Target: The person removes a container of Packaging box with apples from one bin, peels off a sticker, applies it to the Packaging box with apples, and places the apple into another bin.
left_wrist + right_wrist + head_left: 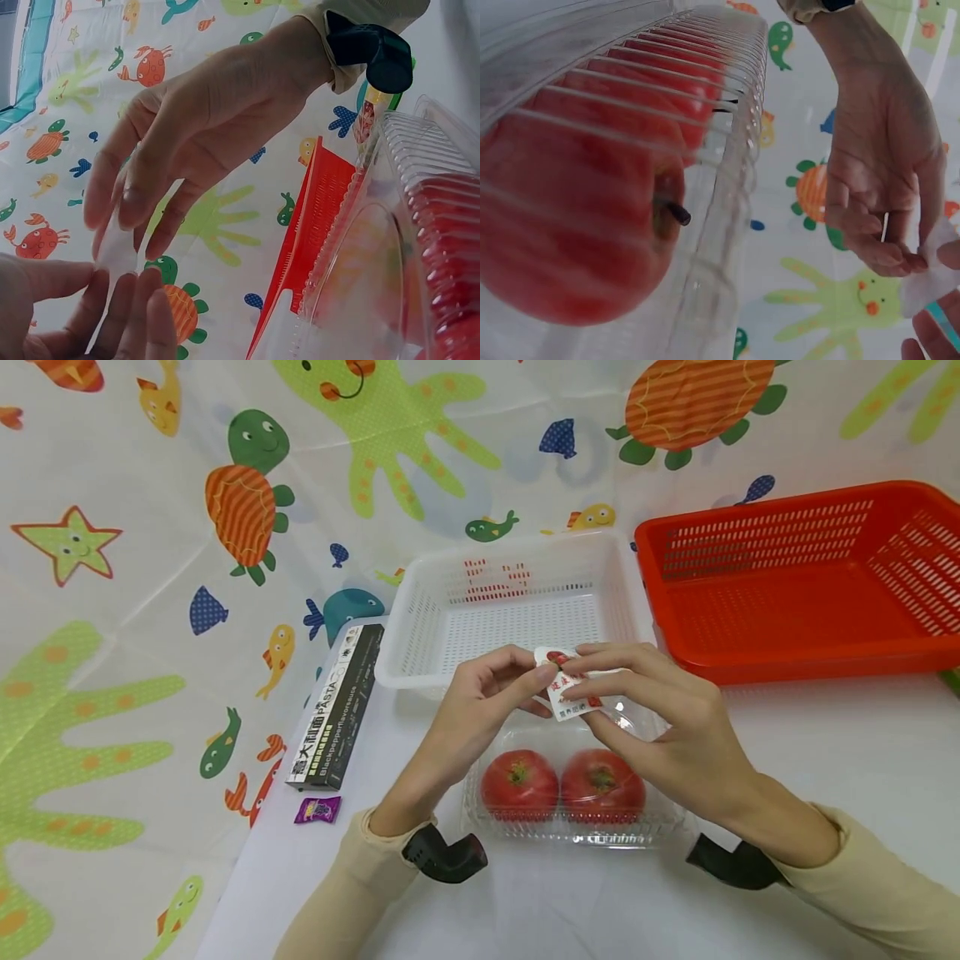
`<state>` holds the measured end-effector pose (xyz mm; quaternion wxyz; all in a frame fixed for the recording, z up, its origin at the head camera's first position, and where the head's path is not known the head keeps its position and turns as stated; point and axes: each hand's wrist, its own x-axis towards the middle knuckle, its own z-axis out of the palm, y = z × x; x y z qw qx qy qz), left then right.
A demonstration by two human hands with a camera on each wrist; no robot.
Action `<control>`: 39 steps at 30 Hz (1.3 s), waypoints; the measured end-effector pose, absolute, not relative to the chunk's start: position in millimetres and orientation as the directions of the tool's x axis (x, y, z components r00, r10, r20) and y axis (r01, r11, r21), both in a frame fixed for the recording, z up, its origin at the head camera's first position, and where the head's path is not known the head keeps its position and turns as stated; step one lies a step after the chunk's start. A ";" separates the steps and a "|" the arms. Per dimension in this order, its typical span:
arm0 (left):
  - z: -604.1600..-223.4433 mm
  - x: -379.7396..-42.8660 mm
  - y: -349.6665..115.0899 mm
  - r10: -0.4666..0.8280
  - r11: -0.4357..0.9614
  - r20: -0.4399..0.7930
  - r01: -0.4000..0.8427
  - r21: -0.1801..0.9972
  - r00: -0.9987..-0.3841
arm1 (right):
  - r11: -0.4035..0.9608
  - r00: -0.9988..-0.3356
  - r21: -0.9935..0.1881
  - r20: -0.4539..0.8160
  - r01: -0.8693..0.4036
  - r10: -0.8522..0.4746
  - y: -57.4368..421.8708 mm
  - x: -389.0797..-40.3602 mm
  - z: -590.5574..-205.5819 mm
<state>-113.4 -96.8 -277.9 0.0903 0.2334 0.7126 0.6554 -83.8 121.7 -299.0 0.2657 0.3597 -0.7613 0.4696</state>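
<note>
Both hands meet around a small white label (564,703) with red printing and a red fruit picture. My left hand (480,697) pinches its left side between thumb and fingers. At its right side, my right hand (667,718) holds it, index and middle fingers across the front and thumb below. The label's plain back (118,251) shows in the left wrist view. Just below the hands is a clear plastic clamshell box (577,837) containing two red apples, a left apple (519,789) and a right apple (602,787). Its ribbed wall (739,150) fills much of the right wrist view.
Behind the hands stands a white plastic basket (517,614), with a red basket (795,610) to its right. A black pasta box (337,710) lies at the left, a small purple packet (318,810) near its lower end. A printed cloth (150,527) hangs behind.
</note>
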 end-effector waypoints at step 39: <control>-298.2 -114.8 -114.0 0.521 0.278 0.163 0.347 0.896 -0.838 | 0.268 -0.876 -0.878 0.275 -0.397 -0.397 126.8 -92.9 -307.3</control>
